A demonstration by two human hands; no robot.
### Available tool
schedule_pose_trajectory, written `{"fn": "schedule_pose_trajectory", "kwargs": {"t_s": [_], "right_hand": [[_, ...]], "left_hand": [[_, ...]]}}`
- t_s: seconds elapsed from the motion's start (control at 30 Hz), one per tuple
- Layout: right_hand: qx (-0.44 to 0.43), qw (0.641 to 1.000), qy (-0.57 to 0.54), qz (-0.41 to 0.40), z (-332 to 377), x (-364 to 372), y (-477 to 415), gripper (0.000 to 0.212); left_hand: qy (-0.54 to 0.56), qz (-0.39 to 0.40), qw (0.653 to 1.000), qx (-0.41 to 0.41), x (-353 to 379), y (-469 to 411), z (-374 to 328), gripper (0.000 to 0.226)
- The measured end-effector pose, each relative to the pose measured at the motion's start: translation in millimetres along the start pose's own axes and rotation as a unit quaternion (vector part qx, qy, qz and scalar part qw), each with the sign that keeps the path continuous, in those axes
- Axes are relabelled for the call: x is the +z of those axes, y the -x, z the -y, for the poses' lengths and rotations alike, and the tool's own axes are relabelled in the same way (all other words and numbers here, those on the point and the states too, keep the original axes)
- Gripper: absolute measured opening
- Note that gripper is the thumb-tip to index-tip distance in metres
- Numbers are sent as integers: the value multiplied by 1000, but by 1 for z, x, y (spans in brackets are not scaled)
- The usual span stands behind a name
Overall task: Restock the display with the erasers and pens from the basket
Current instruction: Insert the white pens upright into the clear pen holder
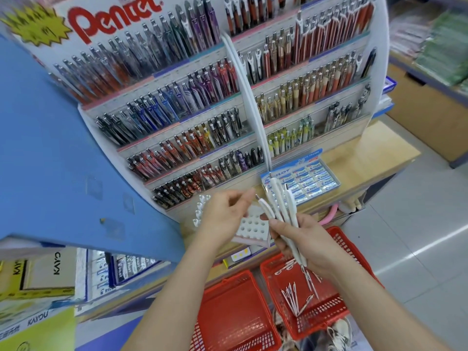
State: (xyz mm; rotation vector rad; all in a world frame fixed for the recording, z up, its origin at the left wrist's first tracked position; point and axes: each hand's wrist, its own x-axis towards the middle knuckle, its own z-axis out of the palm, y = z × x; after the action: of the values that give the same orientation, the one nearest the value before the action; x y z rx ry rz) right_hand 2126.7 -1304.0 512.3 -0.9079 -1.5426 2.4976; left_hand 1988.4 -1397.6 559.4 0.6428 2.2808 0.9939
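Stationery shop: tiered Pentel pen display (202,97), red baskets (235,312).

Red "Pentel" logo on display header (114,19). Yellow starburst (35,26) beside it: text too blurred to read. Eraser box (286,171): "PILOT" on the lid and on the erasers (314,182) inside. Blue flap (309,154) reads "...ASTIC ERASER", start hidden. Lower left: "KAYOU" on cartons (38,319), one print upside down. "PILOT" on shelf packs (136,268).

Shop interior: glossy pale grey floor tiles (410,231) reflecting a light streak, a blue panel (50,148) at left, wooden shelving (428,115) at far right.
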Motion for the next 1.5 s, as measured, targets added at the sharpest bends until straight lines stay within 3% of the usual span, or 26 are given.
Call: {"fn": "schedule_pose_trajectory", "kwargs": {"t_s": [0.13, 0.33, 0.47, 0.63, 0.73, 0.9, 1.07, 1.37, 1.5], "right_hand": [[-24, 997, 69, 13, 5, 5, 2, 16], [-3, 998, 48, 29, 5, -7, 6, 25], [-7, 999, 39, -5, 2, -8, 3, 28], [16, 996, 8, -92, -9, -11, -3, 29], [22, 994, -11, -104, -13, -15, -3, 29], [37, 993, -35, -106, -14, -19, -6, 24], [20, 994, -36, -99, -14, -20, -2, 16], [41, 992, -63, -102, -18, -22, -5, 29], [36, 992, -64, -98, -17, -22, -5, 22]], "left_hand": [[141, 36, 989, -36, 7, 7, -9, 21], [167, 35, 985, -35, -17, 6, -5, 8], [166, 2, 986, -23, -25, 8, -6, 5], [67, -143, 987, 27, -44, -11, 7, 22], [-25, -176, 983, 46, -48, -21, 18, 23], [-122, -169, 976, 66, -33, -22, 22, 4], [-166, -154, 969, 103, -18, -25, 24, 8], [-232, -115, 957, 127, -5, -34, 37, 11], [-280, -118, 945, 122, -3, -37, 42, 19]]}}
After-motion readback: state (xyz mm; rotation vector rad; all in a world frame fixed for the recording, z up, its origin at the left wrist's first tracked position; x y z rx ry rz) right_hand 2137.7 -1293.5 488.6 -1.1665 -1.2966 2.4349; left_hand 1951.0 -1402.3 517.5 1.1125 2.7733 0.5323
